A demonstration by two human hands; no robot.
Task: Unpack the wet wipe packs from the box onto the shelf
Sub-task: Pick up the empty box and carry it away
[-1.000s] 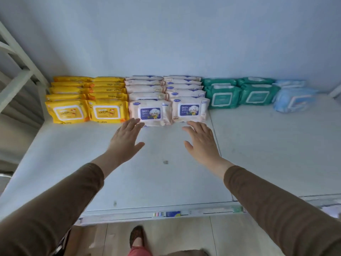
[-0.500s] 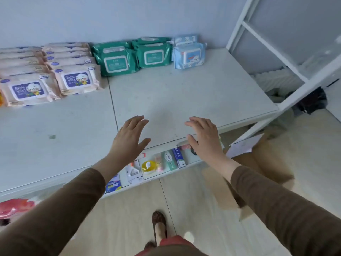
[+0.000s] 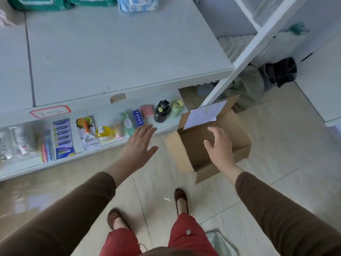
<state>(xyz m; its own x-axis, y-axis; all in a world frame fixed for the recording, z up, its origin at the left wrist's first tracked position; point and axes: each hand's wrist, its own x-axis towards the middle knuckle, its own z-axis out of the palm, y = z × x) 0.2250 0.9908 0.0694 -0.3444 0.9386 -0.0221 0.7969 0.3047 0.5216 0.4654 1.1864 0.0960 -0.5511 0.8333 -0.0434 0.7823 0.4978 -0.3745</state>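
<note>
Now the view has swung away from the stacked rows on the shelf [image 3: 129, 52] and down to the cardboard box [image 3: 212, 141] on the floor, so both hands have left the shelf and the next fetch is probably beginning. The left hand [image 3: 137, 145] hangs with fingers spread and released, holding nothing; the right hand [image 3: 219, 146] hovers over the open box, fingers loosely bent, also empty. Green wet wipe packs [image 3: 55, 2] and a blue pack [image 3: 138, 2] lie along the shelf's back edge. The box interior looks bare where visible. A paper-labelled flap [image 3: 203, 115] stands up at its far side, and small goods crowd the lower shelf [image 3: 92, 150]
</note>
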